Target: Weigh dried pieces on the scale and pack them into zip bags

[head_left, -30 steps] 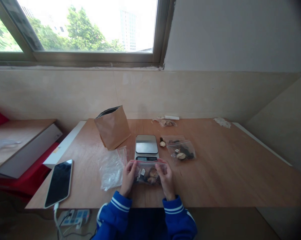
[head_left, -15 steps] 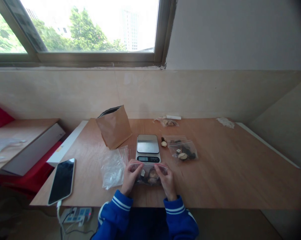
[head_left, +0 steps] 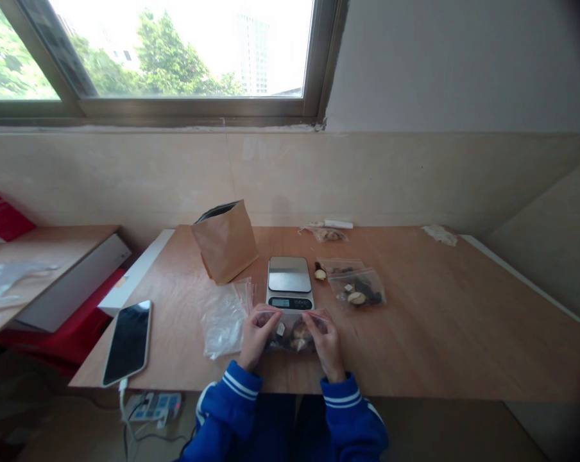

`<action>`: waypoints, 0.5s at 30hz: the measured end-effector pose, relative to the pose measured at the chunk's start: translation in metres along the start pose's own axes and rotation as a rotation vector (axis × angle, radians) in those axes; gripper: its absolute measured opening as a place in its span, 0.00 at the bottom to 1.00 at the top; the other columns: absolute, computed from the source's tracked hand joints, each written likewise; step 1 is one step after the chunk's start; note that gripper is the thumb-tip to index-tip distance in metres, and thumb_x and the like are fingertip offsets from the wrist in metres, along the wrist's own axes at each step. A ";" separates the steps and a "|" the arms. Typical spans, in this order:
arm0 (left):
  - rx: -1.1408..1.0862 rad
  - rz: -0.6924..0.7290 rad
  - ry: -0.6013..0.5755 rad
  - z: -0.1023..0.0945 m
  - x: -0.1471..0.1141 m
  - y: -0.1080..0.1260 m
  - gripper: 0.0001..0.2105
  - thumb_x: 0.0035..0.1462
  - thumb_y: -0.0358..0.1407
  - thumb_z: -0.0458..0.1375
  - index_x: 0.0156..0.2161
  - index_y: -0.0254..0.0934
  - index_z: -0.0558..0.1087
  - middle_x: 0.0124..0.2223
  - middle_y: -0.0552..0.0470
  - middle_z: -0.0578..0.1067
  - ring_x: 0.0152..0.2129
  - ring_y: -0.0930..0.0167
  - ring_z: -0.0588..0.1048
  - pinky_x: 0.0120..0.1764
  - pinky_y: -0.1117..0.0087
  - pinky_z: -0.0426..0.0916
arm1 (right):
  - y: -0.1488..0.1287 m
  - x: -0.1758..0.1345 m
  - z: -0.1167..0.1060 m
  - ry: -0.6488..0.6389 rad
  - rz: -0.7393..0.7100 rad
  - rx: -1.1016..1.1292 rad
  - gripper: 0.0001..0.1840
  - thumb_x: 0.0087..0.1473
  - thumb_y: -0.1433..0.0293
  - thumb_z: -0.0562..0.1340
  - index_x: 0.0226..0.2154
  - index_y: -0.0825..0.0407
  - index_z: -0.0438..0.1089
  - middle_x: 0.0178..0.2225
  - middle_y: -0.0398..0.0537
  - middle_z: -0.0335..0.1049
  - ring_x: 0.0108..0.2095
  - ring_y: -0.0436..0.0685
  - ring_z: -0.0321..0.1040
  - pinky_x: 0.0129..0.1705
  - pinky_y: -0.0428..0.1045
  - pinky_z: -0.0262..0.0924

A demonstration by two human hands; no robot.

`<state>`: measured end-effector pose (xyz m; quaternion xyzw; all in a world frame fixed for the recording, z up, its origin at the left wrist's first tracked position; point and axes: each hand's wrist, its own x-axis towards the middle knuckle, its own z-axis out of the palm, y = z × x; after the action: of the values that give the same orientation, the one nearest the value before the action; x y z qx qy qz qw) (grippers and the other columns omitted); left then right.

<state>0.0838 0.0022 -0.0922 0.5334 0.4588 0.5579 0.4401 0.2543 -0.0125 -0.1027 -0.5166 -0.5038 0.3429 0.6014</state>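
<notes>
Spanning most of the view, the table (head_left: pixel 439 333) is a flat sheet of pale reddish wood with a visible grain; its near edge cuts off the person's blue sleeves, and the lap below is lost in shadow. Behind it, the window (head_left: pixel 174 51) is cropped at the top and left, its glass washed out over green trees. A brown paper sack (head_left: pixel 226 242) stands upright at the back left, creased, its dark mouth open; what is inside cannot be seen. A black phone (head_left: pixel 128 341) lies flat near the left edge, glossy, with a cable running off below the tabletop. A crumpled pile of clear bags (head_left: pixel 224 317) lies beside it, hard to separate from one another. The scale (head_left: pixel 290 281) is a small rectangle with a brushed metal plate; its display is too small to read. Right of it lie two filled pouches (head_left: pixel 360 289), overlapping, holding dark and pale lumps. Just in front of the scale, the bag (head_left: pixel 292 330) is clear plastic with a red strip on top, its brown contents blurred. The left hand (head_left: pixel 255 333) and right hand (head_left: pixel 324 339) pinch its top corners, fingers curled close on the plastic.
</notes>
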 end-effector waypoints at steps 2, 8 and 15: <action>-0.012 -0.009 0.004 0.001 0.000 -0.001 0.11 0.54 0.42 0.63 0.33 0.34 0.79 0.35 0.47 0.76 0.35 0.67 0.75 0.39 0.69 0.68 | -0.006 0.004 -0.003 0.007 -0.025 -0.035 0.15 0.53 0.59 0.63 0.38 0.51 0.74 0.36 0.48 0.71 0.39 0.58 0.68 0.44 0.54 0.65; -0.027 -0.010 -0.008 0.001 0.000 -0.004 0.11 0.54 0.42 0.63 0.34 0.34 0.79 0.35 0.47 0.76 0.35 0.67 0.75 0.38 0.69 0.68 | -0.059 0.021 -0.016 -0.163 -0.298 -0.422 0.14 0.59 0.64 0.59 0.47 0.47 0.70 0.47 0.51 0.69 0.50 0.61 0.64 0.54 0.59 0.55; 0.038 0.192 -0.023 -0.002 -0.004 -0.005 0.09 0.58 0.39 0.59 0.38 0.37 0.80 0.38 0.46 0.78 0.36 0.66 0.75 0.43 0.64 0.69 | -0.077 0.023 0.005 -0.565 -0.255 -0.800 0.05 0.56 0.71 0.62 0.37 0.51 0.72 0.37 0.49 0.74 0.41 0.59 0.69 0.44 0.53 0.60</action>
<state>0.0815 -0.0007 -0.0982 0.5895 0.4110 0.5826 0.3797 0.2467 -0.0070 -0.0228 -0.5281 -0.7979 0.1734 0.2335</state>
